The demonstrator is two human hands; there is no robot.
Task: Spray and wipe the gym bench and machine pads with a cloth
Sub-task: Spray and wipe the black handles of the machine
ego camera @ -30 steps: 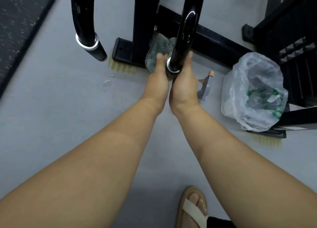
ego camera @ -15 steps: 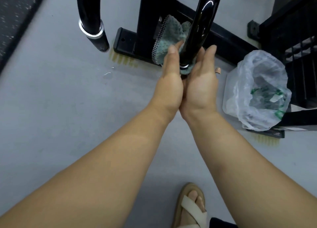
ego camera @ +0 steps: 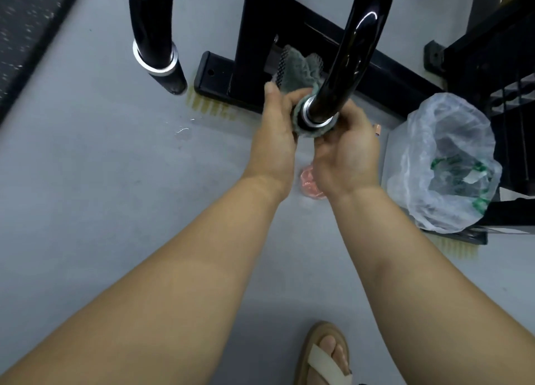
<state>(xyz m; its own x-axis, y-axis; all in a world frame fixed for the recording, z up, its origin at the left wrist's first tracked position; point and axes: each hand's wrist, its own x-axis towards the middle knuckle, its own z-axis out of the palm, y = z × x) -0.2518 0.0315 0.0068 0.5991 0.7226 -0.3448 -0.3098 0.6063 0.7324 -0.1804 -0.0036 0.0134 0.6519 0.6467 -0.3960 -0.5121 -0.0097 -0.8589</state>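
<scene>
A grey-green cloth (ego camera: 301, 69) is wrapped round the lower end of a glossy black machine handle (ego camera: 351, 54), just under its silver ring. My left hand (ego camera: 273, 132) grips the cloth on the handle's left side, thumb raised. My right hand (ego camera: 347, 150) cups the cloth-covered handle end from the right and below. The loose part of the cloth sticks up behind the handle. A spray bottle (ego camera: 309, 182) with pink liquid lies on the floor, mostly hidden by my right wrist; its tan nozzle (ego camera: 377, 130) shows beside my hand.
A second black handle (ego camera: 156, 37) with a silver ring hangs at the upper left. The black machine frame (ego camera: 231, 80) stands on the grey floor behind. A bin lined with a clear plastic bag (ego camera: 445, 164) sits at the right. My sandalled foot (ego camera: 324, 355) is below.
Both hands slid down the handle with the cloth and now close round its end; before, their fingers lay straight along the bar.
</scene>
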